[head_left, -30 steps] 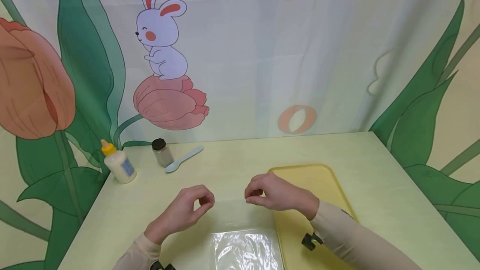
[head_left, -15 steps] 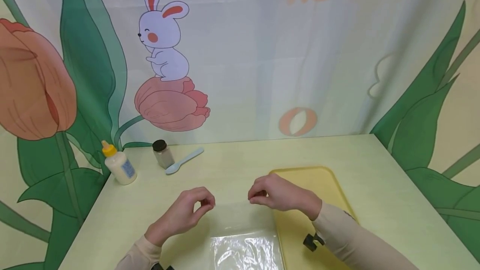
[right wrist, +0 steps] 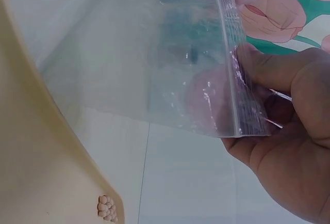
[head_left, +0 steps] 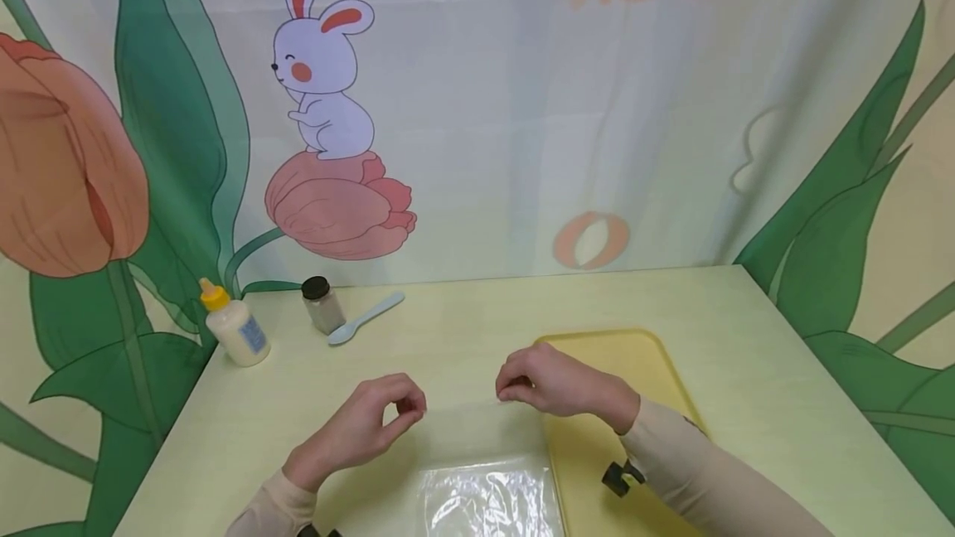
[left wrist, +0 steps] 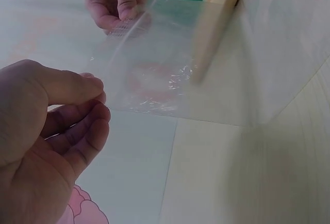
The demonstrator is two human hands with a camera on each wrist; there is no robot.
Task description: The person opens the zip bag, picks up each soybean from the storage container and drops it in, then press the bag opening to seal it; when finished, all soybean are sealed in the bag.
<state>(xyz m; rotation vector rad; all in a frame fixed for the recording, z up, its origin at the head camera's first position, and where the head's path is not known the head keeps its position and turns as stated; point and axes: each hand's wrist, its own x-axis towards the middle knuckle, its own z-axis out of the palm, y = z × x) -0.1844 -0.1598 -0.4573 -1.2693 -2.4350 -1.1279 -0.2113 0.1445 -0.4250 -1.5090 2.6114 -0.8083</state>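
Observation:
A clear zip-lock bag [right wrist: 196, 95] is stretched between my two hands, its ridged zip strip plain in the right wrist view. My left hand [head_left: 366, 421] pinches one top corner between thumb and fingers; the left wrist view shows those fingertips [left wrist: 98, 87] at the bag's edge. At the other top corner, my right hand [head_left: 555, 379] pinches the zip end. In the head view the bag's upper part is faint against the table. Shiny clear plastic [head_left: 492, 500] shows below it at the bottom edge; I cannot tell whether it is the same bag.
A yellow tray [head_left: 612, 350] lies under my right forearm, with a small cluster of beige beads [right wrist: 106, 208] at its edge in the right wrist view. At the back left stand a glue bottle [head_left: 237, 326] and a black-lidded jar [head_left: 323, 305], beside a pale blue spoon [head_left: 366, 318].
My right hand has shifted slightly to the right, widening the gap between the hands. My left hand stays nearly in place, still pinching.

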